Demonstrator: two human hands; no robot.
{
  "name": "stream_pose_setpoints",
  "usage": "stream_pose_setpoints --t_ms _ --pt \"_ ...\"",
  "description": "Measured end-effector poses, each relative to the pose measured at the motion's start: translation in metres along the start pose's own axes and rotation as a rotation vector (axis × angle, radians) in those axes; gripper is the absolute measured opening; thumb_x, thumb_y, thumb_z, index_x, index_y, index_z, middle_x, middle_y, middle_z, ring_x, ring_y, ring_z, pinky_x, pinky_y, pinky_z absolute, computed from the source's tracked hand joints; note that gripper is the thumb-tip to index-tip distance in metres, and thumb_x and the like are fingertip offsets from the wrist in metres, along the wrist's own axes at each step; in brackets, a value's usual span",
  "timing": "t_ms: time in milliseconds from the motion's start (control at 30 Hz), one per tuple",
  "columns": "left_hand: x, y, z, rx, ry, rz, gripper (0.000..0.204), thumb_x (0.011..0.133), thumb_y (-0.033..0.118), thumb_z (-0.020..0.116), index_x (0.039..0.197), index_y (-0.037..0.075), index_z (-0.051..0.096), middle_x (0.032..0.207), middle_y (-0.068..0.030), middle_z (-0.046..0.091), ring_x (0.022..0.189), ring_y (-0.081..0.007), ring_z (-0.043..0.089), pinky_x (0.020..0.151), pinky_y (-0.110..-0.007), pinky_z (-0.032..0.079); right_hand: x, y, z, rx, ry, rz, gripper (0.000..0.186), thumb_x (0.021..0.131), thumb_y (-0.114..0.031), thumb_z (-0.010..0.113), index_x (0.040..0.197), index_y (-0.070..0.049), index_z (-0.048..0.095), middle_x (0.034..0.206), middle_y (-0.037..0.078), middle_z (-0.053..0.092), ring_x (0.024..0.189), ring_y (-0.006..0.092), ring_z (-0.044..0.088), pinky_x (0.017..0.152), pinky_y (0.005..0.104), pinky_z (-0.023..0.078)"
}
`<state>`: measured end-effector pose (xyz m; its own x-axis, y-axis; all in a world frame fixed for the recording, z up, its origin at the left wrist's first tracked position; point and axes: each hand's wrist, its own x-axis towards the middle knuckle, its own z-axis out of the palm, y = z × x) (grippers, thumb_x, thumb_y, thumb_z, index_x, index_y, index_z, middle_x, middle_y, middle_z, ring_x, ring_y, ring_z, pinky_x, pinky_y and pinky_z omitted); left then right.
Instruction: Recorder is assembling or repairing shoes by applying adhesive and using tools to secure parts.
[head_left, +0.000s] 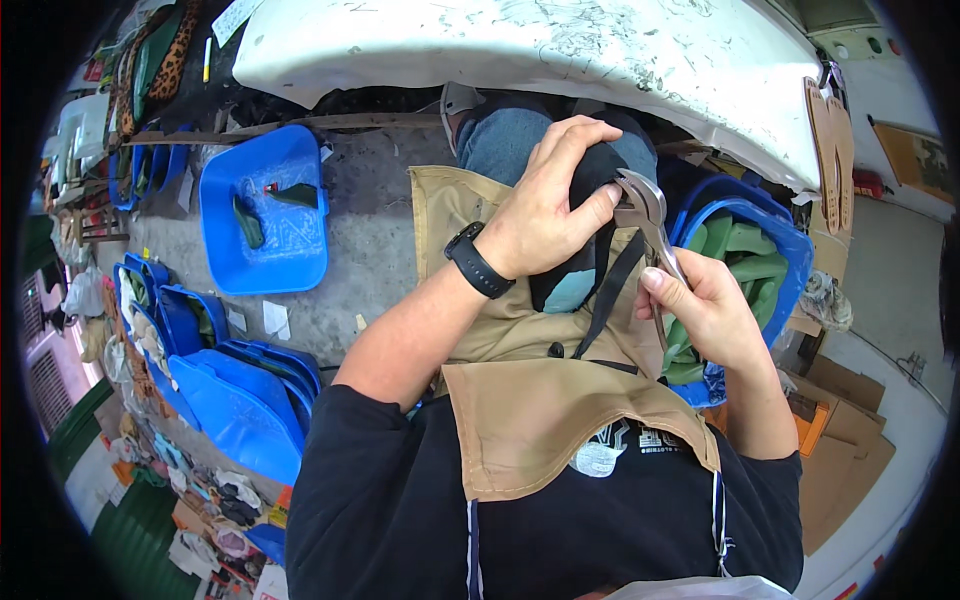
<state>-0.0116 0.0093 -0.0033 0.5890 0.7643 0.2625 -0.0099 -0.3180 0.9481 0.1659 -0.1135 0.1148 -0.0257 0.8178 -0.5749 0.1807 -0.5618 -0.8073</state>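
Note:
On my lap, over a tan apron point(540, 425), lies a black shoe-shaped piece point(597, 168) with a teal patch point(568, 290) at its near end. My left hand point(535, 220) is wrapped over it, the thumb pressed near its right edge. In my right hand point(705, 305) are metal lasting pliers point(652, 208), the fingers closed round the handles. The pliers' jaws are at the piece's right edge, beside my left thumb; what they grip, if anything, is hidden. A black strap point(612, 290) hangs down toward the apron.
A white-covered bench point(540, 45) spans the far side. On the floor at left, a blue tub point(265, 270) holds two green shoe lasts point(293, 195); more blue tubs point(235, 405) are stacked nearer. Close at my right, another blue tub point(797, 250) holds several green lasts point(750, 268). Cardboard point(850, 460) lies beyond.

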Motion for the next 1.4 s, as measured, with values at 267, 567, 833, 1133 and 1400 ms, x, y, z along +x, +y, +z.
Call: stream_pose_setpoints --t_ms 267,567,833,1133,1400 --pt "-0.006 0.003 0.006 -0.027 0.030 0.040 0.059 0.090 0.014 0.063 0.146 0.004 0.049 0.146 -0.0181 0.049 0.134 -0.0340 0.049 0.116 -0.042 0.038 -0.018 0.004 0.009 -0.118 0.081 0.037 0.027 0.107 -0.021 0.058 0.085 -0.005 0.058 0.066 0.001 0.057 0.059 0.0102 0.052 0.056 0.0243 0.046" --pt "-0.006 -0.002 0.012 -0.018 0.004 0.011 0.059 0.089 0.012 0.065 0.144 -0.001 0.047 0.142 -0.0208 0.051 0.131 -0.0367 0.051 0.114 -0.043 0.040 -0.014 0.011 0.018 -0.367 0.180 -0.038 0.027 0.106 -0.020 0.058 0.084 -0.002 0.057 0.065 0.003 0.056 0.058 0.0129 0.050 0.055 0.0312 0.045" --pt "0.001 -0.013 0.008 -0.016 -0.064 -0.035 0.056 0.091 0.014 0.065 0.143 0.001 0.048 0.138 -0.0200 0.053 0.126 -0.0355 0.053 0.112 -0.042 0.042 0.002 -0.001 0.016 -0.586 0.203 -0.034 0.022 0.100 -0.014 0.058 0.089 0.005 0.064 0.074 0.018 0.067 0.061 0.0345 0.061 0.063 0.0432 0.052" --pt "0.051 -0.009 -0.036 -0.386 -0.378 -0.420 0.049 0.100 0.033 0.067 0.139 0.005 0.064 0.132 -0.0112 0.066 0.116 -0.0279 0.062 0.107 -0.038 0.047 0.012 0.018 0.016 -0.664 0.270 -0.064 0.027 0.103 -0.016 0.055 0.085 0.003 0.056 0.068 0.016 0.060 0.057 0.0308 0.053 0.060 0.0453 0.047" --pt "0.111 -0.008 -0.048 0.241 -0.868 -0.499 0.049 0.102 0.046 0.064 0.135 0.011 0.071 0.127 -0.0134 0.073 0.113 -0.0304 0.070 0.098 -0.038 0.058 0.021 0.020 0.027 -0.741 0.292 -0.030 0.024 0.100 -0.015 0.057 0.090 0.007 0.062 0.078 0.024 0.069 0.066 0.0431 0.065 0.064 0.0488 0.053"
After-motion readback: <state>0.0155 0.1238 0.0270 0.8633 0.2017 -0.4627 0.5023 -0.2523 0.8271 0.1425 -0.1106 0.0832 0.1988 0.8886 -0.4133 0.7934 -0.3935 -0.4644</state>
